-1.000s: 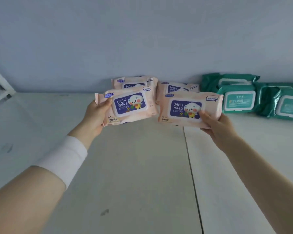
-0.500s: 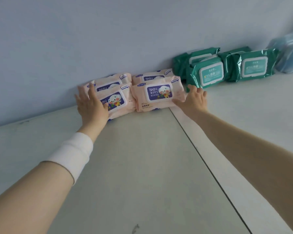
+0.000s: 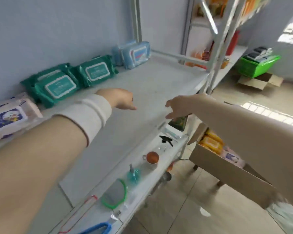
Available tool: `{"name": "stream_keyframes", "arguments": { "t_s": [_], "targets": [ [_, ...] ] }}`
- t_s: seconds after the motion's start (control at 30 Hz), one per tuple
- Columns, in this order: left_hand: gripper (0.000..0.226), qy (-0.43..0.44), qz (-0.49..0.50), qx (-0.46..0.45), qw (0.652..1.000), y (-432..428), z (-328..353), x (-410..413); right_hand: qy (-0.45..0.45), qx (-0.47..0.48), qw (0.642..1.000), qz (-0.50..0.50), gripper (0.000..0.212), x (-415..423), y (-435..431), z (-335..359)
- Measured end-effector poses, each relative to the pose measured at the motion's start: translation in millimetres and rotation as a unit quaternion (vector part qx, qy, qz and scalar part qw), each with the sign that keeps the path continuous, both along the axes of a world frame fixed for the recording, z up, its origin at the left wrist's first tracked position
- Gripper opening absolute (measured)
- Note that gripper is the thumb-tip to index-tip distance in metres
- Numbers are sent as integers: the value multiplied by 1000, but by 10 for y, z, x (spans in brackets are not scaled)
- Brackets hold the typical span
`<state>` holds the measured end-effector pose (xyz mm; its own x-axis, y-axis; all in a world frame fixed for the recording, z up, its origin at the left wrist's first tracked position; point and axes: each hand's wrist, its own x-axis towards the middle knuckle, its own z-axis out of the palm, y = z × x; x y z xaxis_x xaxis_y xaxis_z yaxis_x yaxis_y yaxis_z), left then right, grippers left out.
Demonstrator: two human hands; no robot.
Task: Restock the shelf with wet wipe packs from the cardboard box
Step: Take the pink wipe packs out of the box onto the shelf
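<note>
Left hand (image 3: 121,98) and right hand (image 3: 177,107) both empty, fingers loose, above the white metal shelf (image 3: 150,85); a hasty grab could tip the brown cardboard box (image 3: 218,169) perched lower right.

The white shelf board (image 3: 159,85) carries wet wipe packs in a row along the wall: a pink pack (image 3: 8,115) at the far left, green packs (image 3: 57,86) beside it, and blue packs (image 3: 135,54) at the far end. On the lower board (image 3: 169,154) lie a black spray trigger (image 3: 166,140), a cup (image 3: 152,158), a blue pump bottle (image 3: 133,173) and a green-rimmed mirror (image 3: 114,194).
</note>
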<state>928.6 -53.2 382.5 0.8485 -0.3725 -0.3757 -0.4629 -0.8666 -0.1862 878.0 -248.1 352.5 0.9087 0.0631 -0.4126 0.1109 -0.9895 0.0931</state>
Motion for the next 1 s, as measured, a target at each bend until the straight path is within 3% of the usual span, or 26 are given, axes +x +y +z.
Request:
{"name": "stream_keyframes", "arguments": {
  "t_s": [0.23,0.47,0.7,1.0],
  "targets": [
    [56,120,-191,20,974,-2781,-623,-345,101,-25,974,-201,61,-1097,-2649,-529],
    [56,170,-288,62,940,-4706,-1547,-291,181,-4,919,-350,57,-1574,-4290,-1234],
    [50,257,-293,92,917,-5692,-2415,-95,246,90,862,-435,57,-1601,-4989,-2030],
    [56,357,-219,126,899,-6075,-4104,-31,249,279,782,-498,62,-1487,-5044,-3709]
  ]
}}
